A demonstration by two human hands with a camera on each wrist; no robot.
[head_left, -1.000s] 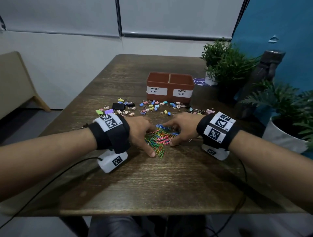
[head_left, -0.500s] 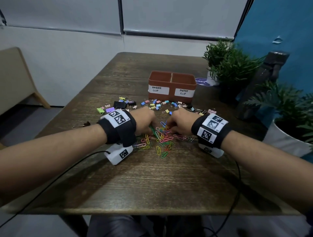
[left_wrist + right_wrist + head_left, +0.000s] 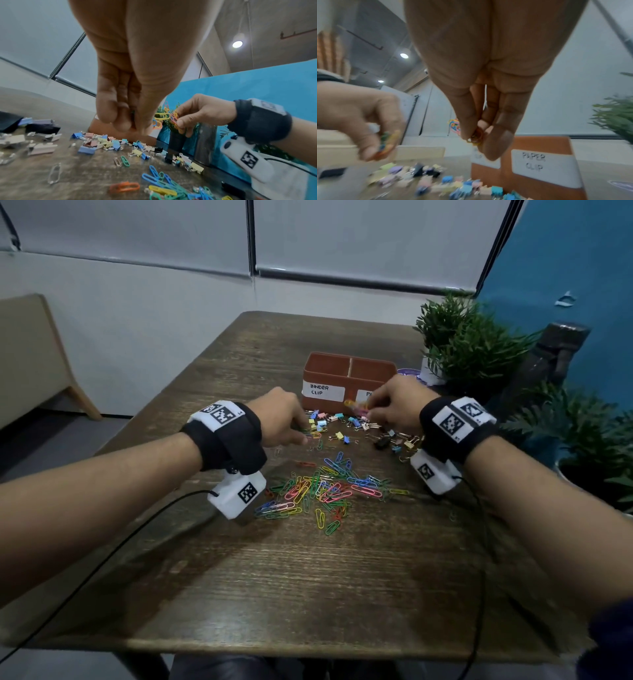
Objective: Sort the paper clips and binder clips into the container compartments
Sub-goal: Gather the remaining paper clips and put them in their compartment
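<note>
The wooden tabletop (image 3: pixel 308 594) carries a brown two-compartment container (image 3: pixel 349 371) at 12 o'clock; left hand (image 3: pixel 279 417) and right hand (image 3: pixel 399 405) each pinch a bunch of paper clips (image 3: pixel 167 116) before it; binder clips (image 3: pixel 342 426) lie beneath; loose paper clips (image 3: pixel 325 487) at 6 o'clock.

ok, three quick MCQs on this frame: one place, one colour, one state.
1. Which compartment carries the BINDER CLIP label?
A. the left one
B. the right one
C. neither

2. What colour is the container?
A. blue
B. white
C. reddish-brown

3. What is the right hand doing?
A. resting flat on the table
B. pinching paper clips
C. holding the plant

Key:
1 A: the BINDER CLIP label is on the left half.
2 C: the container has reddish-brown walls.
3 B: the right hand pinches coloured paper clips in front of the container.
</note>
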